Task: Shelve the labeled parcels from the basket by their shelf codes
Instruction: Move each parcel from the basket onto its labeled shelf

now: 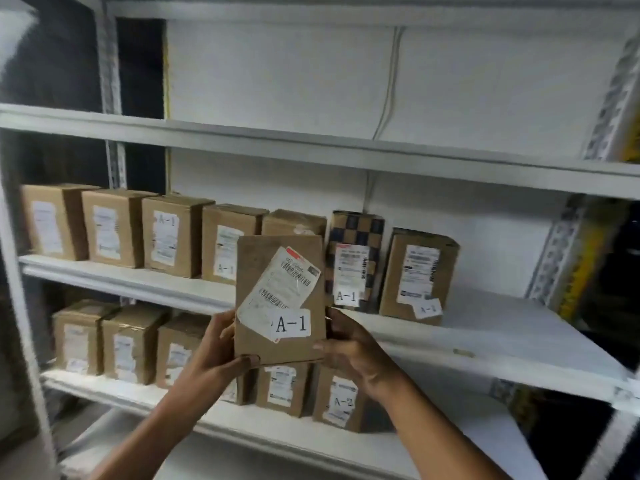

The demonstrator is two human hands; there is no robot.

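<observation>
Both hands hold one parcel (280,299) upright in front of the shelving: my left hand (221,355) grips its lower left edge, thumb hooked under the bottom corner, and my right hand (349,344) clasps the lower right edge. Its white sticker (290,323) reads A-1, below a shipping label (280,285) pasted on at a slant.

Just beyond the parcel runs the middle shelf (485,327), with a row of brown boxes (169,233) along it from the far left; several show A-1 tags. Right of my parcel stand a checkered box (356,237) tagged A-1 and a brown box (420,271) whose small tag is too blurred to read. Further right the shelf board is bare. On the lower shelf (145,393) another row includes a box tagged A-2 (341,400).

My guess is that this parcel belongs on the middle shelf. The risk is placement: the row is packed tight behind my hands, so pushing in there could knock a neighbour over or shove it back. My grip is low, too, so the parcel could tip forward as I reach. Letting it drop to the lower row would misfile it.
</observation>
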